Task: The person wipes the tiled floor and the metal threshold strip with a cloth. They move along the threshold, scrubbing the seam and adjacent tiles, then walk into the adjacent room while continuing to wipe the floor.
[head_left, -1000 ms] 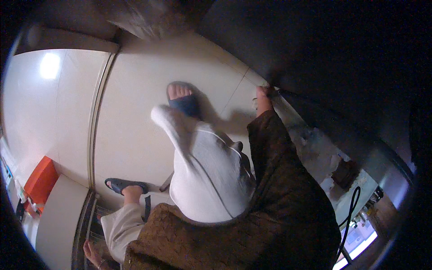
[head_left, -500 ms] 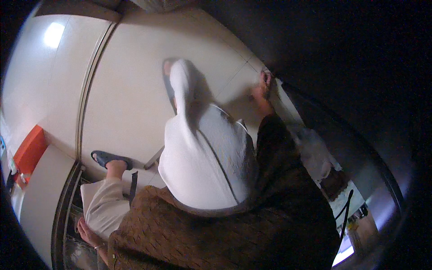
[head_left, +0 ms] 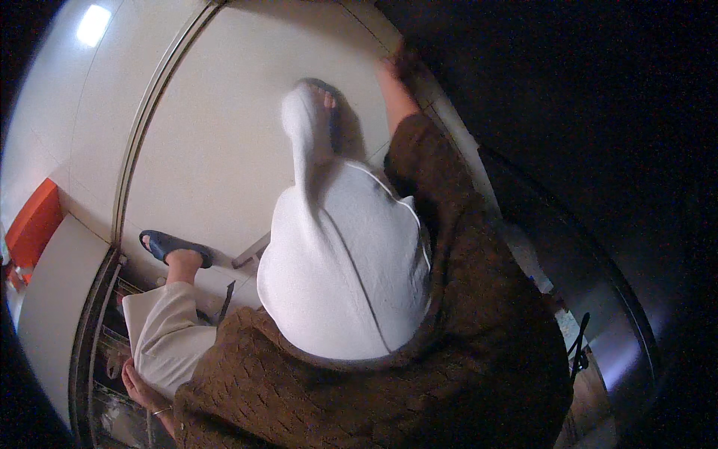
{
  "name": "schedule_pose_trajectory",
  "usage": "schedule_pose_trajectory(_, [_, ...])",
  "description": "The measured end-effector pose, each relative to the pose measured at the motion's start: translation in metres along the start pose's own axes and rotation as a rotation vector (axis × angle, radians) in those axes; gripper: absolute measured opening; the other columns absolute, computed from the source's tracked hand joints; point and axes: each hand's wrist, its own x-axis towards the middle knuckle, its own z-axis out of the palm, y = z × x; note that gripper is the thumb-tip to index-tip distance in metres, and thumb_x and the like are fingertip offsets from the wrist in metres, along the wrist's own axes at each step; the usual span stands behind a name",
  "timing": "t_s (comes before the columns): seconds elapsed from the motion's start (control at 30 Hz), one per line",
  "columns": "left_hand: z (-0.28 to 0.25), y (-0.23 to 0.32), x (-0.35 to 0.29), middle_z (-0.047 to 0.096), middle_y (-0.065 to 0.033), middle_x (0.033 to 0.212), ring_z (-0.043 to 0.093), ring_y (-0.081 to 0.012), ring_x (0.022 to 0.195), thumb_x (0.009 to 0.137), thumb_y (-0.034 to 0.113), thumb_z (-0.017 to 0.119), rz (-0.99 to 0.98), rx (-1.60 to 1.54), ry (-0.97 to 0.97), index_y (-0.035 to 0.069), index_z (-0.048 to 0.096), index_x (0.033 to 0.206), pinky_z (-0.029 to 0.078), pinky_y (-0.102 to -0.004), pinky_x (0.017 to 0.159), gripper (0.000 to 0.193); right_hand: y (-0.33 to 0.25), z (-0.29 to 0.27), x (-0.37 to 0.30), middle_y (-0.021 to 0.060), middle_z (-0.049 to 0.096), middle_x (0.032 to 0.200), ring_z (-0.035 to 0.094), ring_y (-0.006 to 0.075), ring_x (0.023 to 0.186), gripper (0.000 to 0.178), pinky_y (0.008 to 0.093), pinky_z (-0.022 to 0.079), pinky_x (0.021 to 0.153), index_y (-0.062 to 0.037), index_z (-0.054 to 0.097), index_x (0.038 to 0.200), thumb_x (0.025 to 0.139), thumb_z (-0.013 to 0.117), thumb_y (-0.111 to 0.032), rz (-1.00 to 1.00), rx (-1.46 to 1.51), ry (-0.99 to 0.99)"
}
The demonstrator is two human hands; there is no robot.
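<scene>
so since the earlier frame the right hand (head_left: 396,63) has gone farther forward, past the front foot, and the whole view has shifted a bit too. that hand is a blur against the edge of a big dark shape (head_left: 538,90), fingertips lost in the black, so i can't tell if it's spread, closed or pinching anything. the dark shape, nearest thing to it, fills the upper right and i can't make out what it is.

left hand (head_left: 137,385) is down at lower left, fingers close together, right beside the pale trousers (head_left: 336,277) at the left leg. can't tell if it's gripping or just touching. thin bracelet (head_left: 161,410) on that wrist, and behind it some murky shelves (head_left: 123,423) with contents too dim to read.

farther out: brown knit top (head_left: 359,404) cut off at the bottom, left slipper (head_left: 179,251) flat on the pale floor (head_left: 217,135), right slipper (head_left: 335,127) half hidden by the trouser leg. orange box (head_left: 34,224) is cropped by the lens rim, and a black cord (head_left: 577,344) loops at lower right near some unreadable clutter.
</scene>
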Motion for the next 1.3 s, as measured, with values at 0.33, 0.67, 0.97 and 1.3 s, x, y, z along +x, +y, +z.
schedule_pose_trajectory(0.33, [0.006,0.016,0.006,0.062,-0.0068,0.099,0.054,-0.0149,0.09,0.097,0.023,0.049,-0.133,0.08,0.074,-0.001,0.062,0.102,0.042,-0.0279,0.086,0.028,-0.009,0.007,0.021,0.0158,0.024,0.148,0.031,0.034,0.133,0.065,0.0391,0.035,0.105,-0.0108,0.041,0.135,0.076,0.066,-0.015,-0.538,-0.387,-0.313])
schedule_pose_trajectory(0.67, [0.007,0.015,0.01,0.061,-0.0058,0.095,0.054,-0.014,0.087,0.096,0.022,0.048,-0.149,0.089,0.054,-0.002,0.061,0.1,0.042,-0.0262,0.083,0.027,-0.043,0.017,0.03,0.0172,0.049,0.128,0.043,0.0339,0.123,0.041,0.0399,0.039,0.099,-0.0108,0.054,0.121,0.081,0.057,-0.01,0.146,-0.045,-0.167])
schedule_pose_trajectory(0.97, [-0.015,-0.046,0.021,0.063,-0.0045,0.089,0.055,-0.0131,0.079,0.097,0.021,0.05,-0.07,-0.026,0.018,0.0,0.061,0.097,0.044,-0.0264,0.076,0.024,-0.142,0.019,0.07,0.0194,0.042,0.138,0.044,0.0362,0.122,0.042,0.042,0.037,0.101,-0.0083,0.052,0.125,0.083,0.05,-0.008,-0.619,-0.355,-0.385])
schedule_pose_trajectory(1.3, [0.058,0.024,0.018,0.06,-0.0134,0.057,0.044,-0.0241,0.052,0.077,0.024,0.066,-0.202,0.431,0.847,0.005,0.07,0.069,0.042,-0.0402,0.054,0.021,0.175,-0.043,-0.038,0.0146,0.027,0.148,0.026,0.0347,0.136,0.063,0.0393,0.03,0.109,-0.0097,0.034,0.141,0.082,0.055,-0.007,0.134,-0.518,-0.32])
